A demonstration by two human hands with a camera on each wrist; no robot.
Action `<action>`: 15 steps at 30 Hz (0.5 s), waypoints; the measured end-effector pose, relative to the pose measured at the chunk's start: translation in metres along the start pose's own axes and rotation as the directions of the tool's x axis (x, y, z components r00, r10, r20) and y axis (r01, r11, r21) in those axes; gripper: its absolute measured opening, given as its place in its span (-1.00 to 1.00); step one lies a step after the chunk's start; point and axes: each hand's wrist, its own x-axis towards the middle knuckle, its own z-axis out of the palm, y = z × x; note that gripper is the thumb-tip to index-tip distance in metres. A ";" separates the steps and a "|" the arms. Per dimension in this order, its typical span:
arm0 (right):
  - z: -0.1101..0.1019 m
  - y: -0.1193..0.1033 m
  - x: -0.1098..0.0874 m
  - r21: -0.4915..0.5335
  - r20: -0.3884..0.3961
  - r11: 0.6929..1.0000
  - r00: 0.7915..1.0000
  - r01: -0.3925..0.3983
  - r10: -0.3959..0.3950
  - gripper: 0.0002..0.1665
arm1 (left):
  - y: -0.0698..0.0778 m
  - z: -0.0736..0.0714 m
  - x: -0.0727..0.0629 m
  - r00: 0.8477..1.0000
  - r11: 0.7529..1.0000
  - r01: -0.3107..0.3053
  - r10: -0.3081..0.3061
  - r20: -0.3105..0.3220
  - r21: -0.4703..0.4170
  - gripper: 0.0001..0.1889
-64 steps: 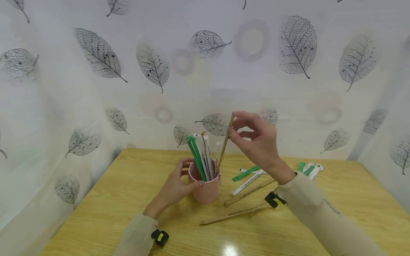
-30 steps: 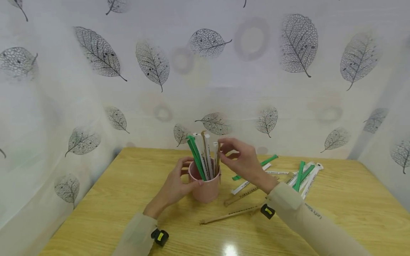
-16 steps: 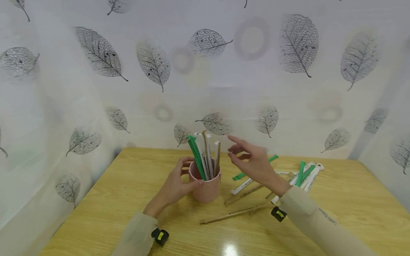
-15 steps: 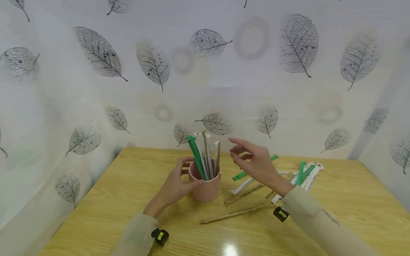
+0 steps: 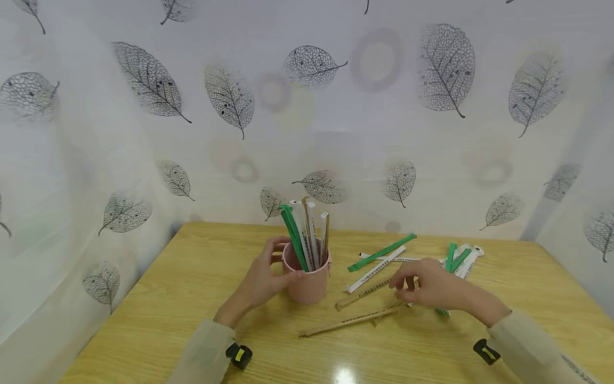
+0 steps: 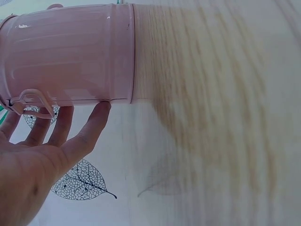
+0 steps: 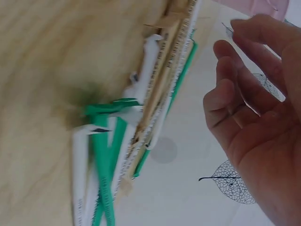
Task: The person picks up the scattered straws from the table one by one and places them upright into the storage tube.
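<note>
A small pink bucket (image 5: pixel 308 288) stands upright on the table, holding several paper-wrapped straws. Green straws (image 5: pixel 296 240) lean left in it, with white straws (image 5: pixel 313 234) and brown ones beside them. My left hand (image 5: pixel 261 282) grips the bucket from the left, thumb at the front of the rim, fingers around the far side. The left wrist view shows fingertips against the bucket's wall near its side handle (image 6: pixel 35 99). My right hand (image 5: pixel 431 285) hovers low over loose straws, fingers loosely bent, nothing between them. Below it lie brown straws (image 5: pixel 366 294).
Right of the bucket lie a green straw (image 5: pixel 382 253), a white straw (image 5: pixel 376 271) and, nearer me, another brown straw (image 5: pixel 350 321). A pile of white and green straws (image 5: pixel 462 257) is farther right. A leaf-patterned curtain (image 5: pixel 312 133) closes off the table's back and sides.
My right hand put a brown straw into the bucket, let go of it, then moved right and down to the loose straws. My left hand has stayed on the bucket.
</note>
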 end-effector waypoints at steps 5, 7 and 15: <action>0.013 0.007 -0.010 -0.023 0.052 0.998 0.997 0.055 -0.053 -0.82 | 0.000 -0.001 -0.001 1.000 1.000 0.006 -0.006 -0.002 -0.002 -0.23; 0.017 0.009 -0.011 -0.032 0.060 0.998 0.997 0.055 -0.053 -0.80 | 0.000 -0.001 -0.001 1.000 1.000 0.008 -0.008 -0.002 -0.005 -0.23; 0.027 0.015 -0.015 -0.078 0.032 0.995 0.997 0.070 -0.068 -0.82 | -0.002 -0.001 0.000 1.000 1.000 -0.009 0.009 0.002 -0.007 -0.24</action>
